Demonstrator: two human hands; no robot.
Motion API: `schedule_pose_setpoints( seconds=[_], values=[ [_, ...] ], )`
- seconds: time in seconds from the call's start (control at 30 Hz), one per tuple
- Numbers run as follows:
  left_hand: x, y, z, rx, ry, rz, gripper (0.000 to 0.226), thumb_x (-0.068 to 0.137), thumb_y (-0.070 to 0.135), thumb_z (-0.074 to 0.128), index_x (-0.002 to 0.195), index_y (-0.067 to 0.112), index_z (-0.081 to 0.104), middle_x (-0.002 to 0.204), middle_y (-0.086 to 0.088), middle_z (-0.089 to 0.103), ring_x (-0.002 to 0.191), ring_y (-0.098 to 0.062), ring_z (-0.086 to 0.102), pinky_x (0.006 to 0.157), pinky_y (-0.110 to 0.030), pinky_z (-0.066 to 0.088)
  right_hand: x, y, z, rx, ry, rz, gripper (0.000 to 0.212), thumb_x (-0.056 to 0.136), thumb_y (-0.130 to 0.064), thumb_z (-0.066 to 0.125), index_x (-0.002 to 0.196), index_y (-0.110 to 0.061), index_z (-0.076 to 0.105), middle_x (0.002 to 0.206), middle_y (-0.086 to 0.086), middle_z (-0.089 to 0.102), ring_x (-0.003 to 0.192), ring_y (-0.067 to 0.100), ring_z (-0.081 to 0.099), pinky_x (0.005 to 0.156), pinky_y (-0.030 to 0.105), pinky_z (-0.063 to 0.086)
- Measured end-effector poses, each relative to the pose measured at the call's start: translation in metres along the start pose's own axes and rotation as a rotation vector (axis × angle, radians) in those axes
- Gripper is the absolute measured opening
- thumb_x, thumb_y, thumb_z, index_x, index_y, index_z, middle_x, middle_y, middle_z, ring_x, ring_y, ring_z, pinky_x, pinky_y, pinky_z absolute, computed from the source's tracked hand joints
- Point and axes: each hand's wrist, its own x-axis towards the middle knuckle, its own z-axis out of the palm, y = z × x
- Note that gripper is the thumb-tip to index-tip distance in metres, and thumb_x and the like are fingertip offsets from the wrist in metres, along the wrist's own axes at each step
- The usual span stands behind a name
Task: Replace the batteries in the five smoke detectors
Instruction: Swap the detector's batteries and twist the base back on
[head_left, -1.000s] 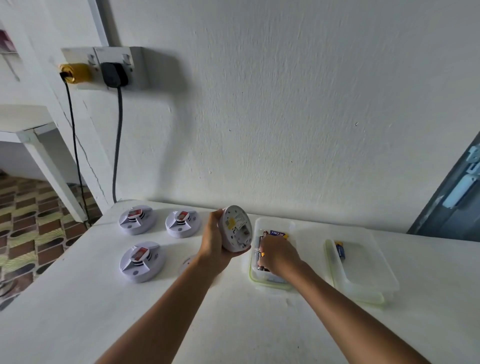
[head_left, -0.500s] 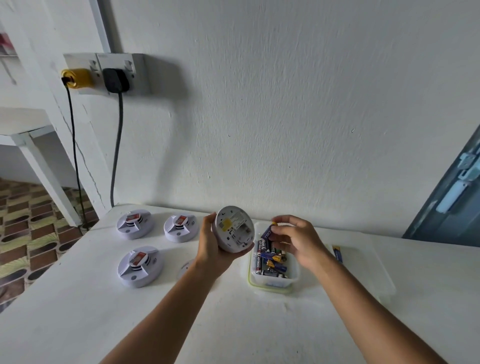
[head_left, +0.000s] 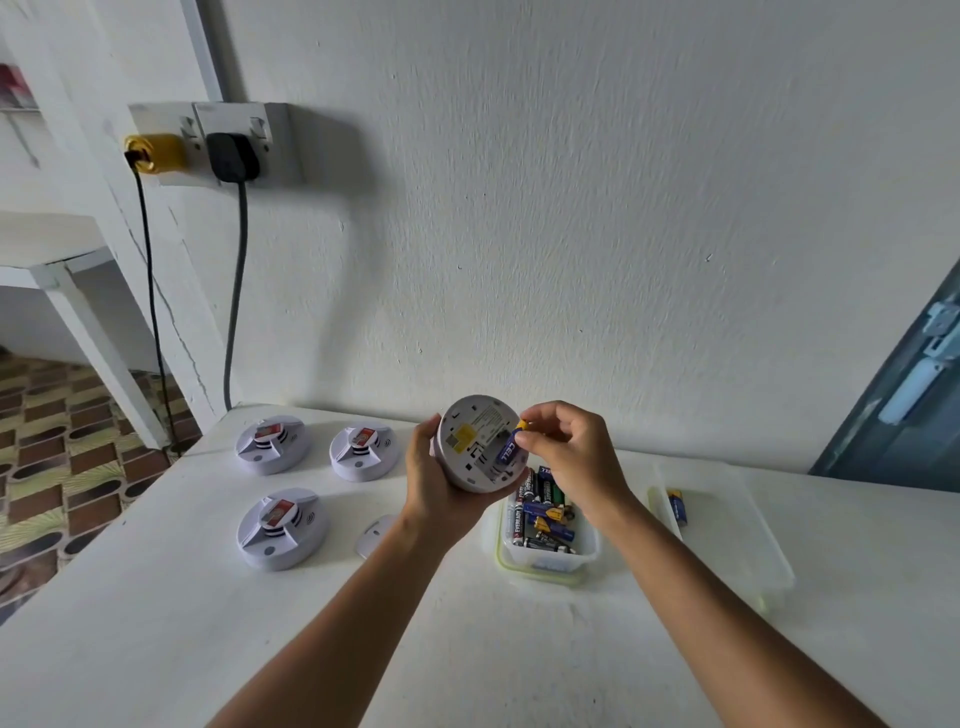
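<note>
My left hand (head_left: 434, 483) grips a round white smoke detector (head_left: 475, 447) above the table, its back with the open battery bay turned toward me. My right hand (head_left: 569, 452) pinches a blue and yellow battery (head_left: 511, 449) and holds it against that bay. Below the hands stands a clear tub (head_left: 545, 564) with several batteries in it. Three more white detectors lie face up at the left: two at the back (head_left: 271, 442) (head_left: 363, 453) and one nearer (head_left: 280, 527). A small white cover (head_left: 375, 532) lies beside my left wrist.
A second clear tub (head_left: 737, 540) at the right holds one blue battery (head_left: 677, 506). The white table (head_left: 156, 623) stands against a white wall. A yellow plug (head_left: 153, 153) and a black plug (head_left: 232, 157) sit in wall sockets, with cables hanging to the table's back left corner.
My right hand has lifted out of the battery tub with a battery and brought it to the back of the detector. My left hand has kept hold of the detector.
</note>
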Motion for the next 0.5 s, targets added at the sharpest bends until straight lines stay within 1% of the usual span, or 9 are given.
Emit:
schedule_pose_setpoints(
  seconds=[0.03, 0.1, 0.17, 0.23, 0.3, 0.37, 0.4, 0.5],
  values=[
    [0.000, 0.000, 0.001, -0.005, -0.005, 0.005, 0.053, 0.093, 0.046, 0.035, 0.117, 0.009, 0.063, 0.115, -0.024, 0.064, 0.109, -0.039, 0.057, 0.092, -0.052, 0.046, 0.000, 0.001, 0.001, -0.081, 0.007, -0.023, 0.012, 0.079, -0.010, 0.074, 0.088, -0.018, 0.072, 0.082, -0.002, 0.067, 0.070, 0.009, 0.061, 0.065, 0.018, 0.047],
    [0.000, 0.001, 0.002, -0.022, -0.012, 0.022, 0.054, 0.092, 0.046, 0.035, 0.115, 0.008, 0.064, 0.112, -0.023, 0.066, 0.108, -0.037, 0.058, 0.094, -0.052, 0.045, 0.000, 0.003, 0.003, -0.220, 0.025, -0.096, 0.015, 0.080, -0.014, 0.075, 0.094, -0.018, 0.074, 0.090, 0.000, 0.063, 0.073, 0.009, 0.056, 0.065, 0.013, 0.043],
    [0.001, 0.002, 0.003, -0.022, -0.014, 0.039, 0.054, 0.092, 0.047, 0.035, 0.115, 0.008, 0.064, 0.109, -0.022, 0.067, 0.107, -0.037, 0.058, 0.094, -0.051, 0.044, -0.003, 0.004, 0.004, -0.286, 0.028, -0.213, 0.021, 0.084, -0.006, 0.069, 0.102, -0.014, 0.074, 0.094, 0.002, 0.059, 0.079, 0.008, 0.055, 0.067, 0.007, 0.043],
    [0.002, 0.004, 0.004, -0.011, -0.012, 0.045, 0.053, 0.092, 0.047, 0.035, 0.115, 0.009, 0.064, 0.110, -0.022, 0.066, 0.108, -0.037, 0.057, 0.095, -0.051, 0.043, -0.007, 0.010, 0.004, -0.338, 0.016, -0.311, 0.032, 0.086, 0.007, 0.058, 0.111, -0.008, 0.071, 0.100, 0.006, 0.058, 0.087, 0.011, 0.057, 0.072, 0.006, 0.045],
    [0.002, 0.004, 0.005, -0.017, -0.011, 0.050, 0.052, 0.092, 0.047, 0.035, 0.112, 0.009, 0.065, 0.107, -0.021, 0.067, 0.107, -0.037, 0.057, 0.095, -0.052, 0.042, -0.010, 0.016, 0.004, -0.421, -0.001, -0.383, 0.045, 0.082, 0.015, 0.049, 0.118, -0.006, 0.067, 0.111, 0.008, 0.057, 0.093, 0.014, 0.057, 0.076, 0.012, 0.050],
    [0.003, 0.003, 0.006, -0.025, -0.004, 0.056, 0.052, 0.092, 0.046, 0.035, 0.110, 0.009, 0.065, 0.105, -0.021, 0.068, 0.105, -0.037, 0.058, 0.095, -0.052, 0.042, -0.013, 0.022, 0.005, -0.497, -0.020, -0.454, 0.054, 0.077, 0.018, 0.048, 0.124, -0.005, 0.063, 0.120, 0.009, 0.055, 0.100, 0.020, 0.058, 0.080, 0.028, 0.056],
    [0.004, 0.003, 0.007, -0.027, -0.003, 0.058, 0.052, 0.092, 0.046, 0.035, 0.111, 0.009, 0.065, 0.106, -0.022, 0.068, 0.105, -0.037, 0.059, 0.096, -0.052, 0.042, -0.015, 0.023, 0.005, -0.539, -0.031, -0.473, 0.057, 0.076, 0.019, 0.049, 0.126, -0.005, 0.061, 0.125, 0.010, 0.054, 0.103, 0.023, 0.058, 0.080, 0.034, 0.057],
    [0.005, 0.002, 0.005, -0.026, 0.010, 0.057, 0.052, 0.092, 0.046, 0.035, 0.114, 0.009, 0.064, 0.110, -0.022, 0.066, 0.106, -0.038, 0.059, 0.095, -0.052, 0.043, -0.019, 0.022, 0.001, -0.720, -0.076, -0.491, 0.060, 0.076, 0.017, 0.055, 0.131, -0.006, 0.056, 0.138, 0.015, 0.049, 0.114, 0.030, 0.054, 0.079, 0.039, 0.058]
  ],
)
